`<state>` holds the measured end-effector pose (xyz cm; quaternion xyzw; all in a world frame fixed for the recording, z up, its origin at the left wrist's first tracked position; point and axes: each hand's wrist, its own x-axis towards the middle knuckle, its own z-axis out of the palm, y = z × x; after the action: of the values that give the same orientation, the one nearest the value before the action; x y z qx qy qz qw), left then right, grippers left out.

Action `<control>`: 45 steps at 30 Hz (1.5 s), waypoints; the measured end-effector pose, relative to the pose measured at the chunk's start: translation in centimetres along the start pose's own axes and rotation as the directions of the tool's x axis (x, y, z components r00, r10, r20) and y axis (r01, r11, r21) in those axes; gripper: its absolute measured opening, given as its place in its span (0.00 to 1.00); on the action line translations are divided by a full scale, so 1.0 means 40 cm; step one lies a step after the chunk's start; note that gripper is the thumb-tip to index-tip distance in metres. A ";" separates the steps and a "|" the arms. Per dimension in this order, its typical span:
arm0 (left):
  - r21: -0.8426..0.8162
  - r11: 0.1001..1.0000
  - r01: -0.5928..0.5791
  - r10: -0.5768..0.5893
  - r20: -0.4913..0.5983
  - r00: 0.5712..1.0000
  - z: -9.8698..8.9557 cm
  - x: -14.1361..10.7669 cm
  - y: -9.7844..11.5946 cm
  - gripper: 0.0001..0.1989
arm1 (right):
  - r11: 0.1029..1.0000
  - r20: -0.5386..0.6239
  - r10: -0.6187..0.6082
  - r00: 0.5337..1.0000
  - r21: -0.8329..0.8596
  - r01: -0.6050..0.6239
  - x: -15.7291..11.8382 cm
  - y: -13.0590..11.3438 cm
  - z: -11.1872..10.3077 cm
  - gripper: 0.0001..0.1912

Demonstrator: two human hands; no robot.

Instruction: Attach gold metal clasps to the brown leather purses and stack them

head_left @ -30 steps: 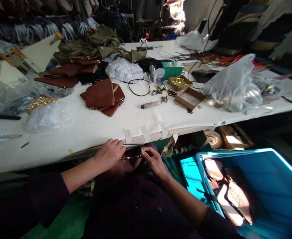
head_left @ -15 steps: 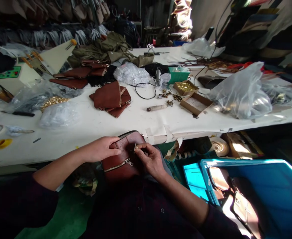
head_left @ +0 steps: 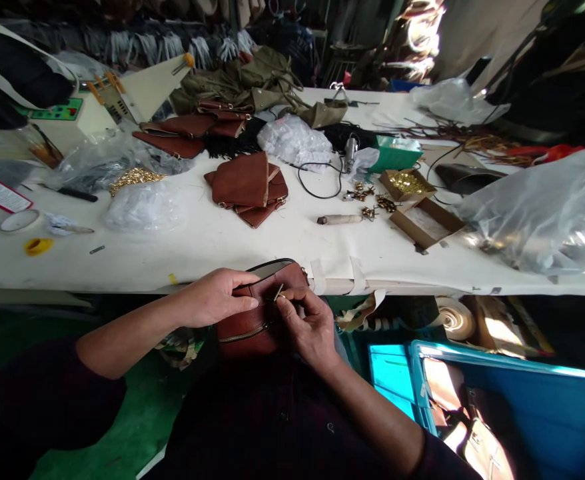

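Note:
A reddish-brown leather bag (head_left: 265, 289) rests at the table's front edge, against my body. Its top gapes and shows a pale lining, and a brass zip (head_left: 242, 335) crosses its front. My left hand (head_left: 212, 298) grips the bag's upper left, thumb on the front panel and fingers over the top edge. Between the thumb and fingertips of my right hand (head_left: 312, 327) is a small brass-coloured metal fitting (head_left: 278, 291), held against the front panel. The right fingers hide part of the bag and the zip's right end.
On the white table (head_left: 187, 250) lie brown leather pieces (head_left: 245, 180), a wooden-looking rod (head_left: 340, 219), a box of brass parts (head_left: 406, 183), an open cardboard box (head_left: 425, 220) and a plastic bag (head_left: 537, 207). A blue crate (head_left: 527, 360) holding bags stands low at right.
The view has turned left, so the table's contents appear farther right. The bag's top opening shows more lining. My right hand now covers the zip pull; both hands keep their holds.

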<state>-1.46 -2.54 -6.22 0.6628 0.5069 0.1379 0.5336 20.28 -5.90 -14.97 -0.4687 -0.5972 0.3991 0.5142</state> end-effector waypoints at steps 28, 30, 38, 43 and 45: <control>0.177 0.978 -0.114 0.111 0.026 0.993 0.060 0.007 0.035 0.21 | 0.999 0.183 0.016 0.983 0.045 -0.025 0.003 -0.020 -0.060 0.08; 0.108 0.991 -0.075 0.069 0.065 0.996 0.053 0.009 0.036 0.20 | 0.998 0.199 -0.006 0.980 0.056 -0.005 0.010 -0.018 -0.068 0.07; -0.020 0.997 0.077 -0.075 0.080 0.994 0.035 0.016 0.038 0.19 | 0.993 0.212 0.053 0.976 0.094 -0.074 0.005 -0.013 -0.061 0.12; -0.013 0.996 0.089 -0.088 0.067 0.994 0.040 0.009 0.040 0.15 | 0.996 0.093 0.062 0.994 0.058 -0.068 -0.009 -0.014 -0.045 0.14; -0.007 0.996 0.093 -0.093 0.065 0.994 0.041 0.006 0.043 0.14 | 0.997 0.069 0.039 0.997 0.060 -0.043 -0.013 -0.014 -0.042 0.13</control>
<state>0.73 -3.13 -5.49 0.6400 0.5190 0.0940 0.5588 21.89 -6.54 -14.30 -0.4509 -0.5921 0.4435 0.4994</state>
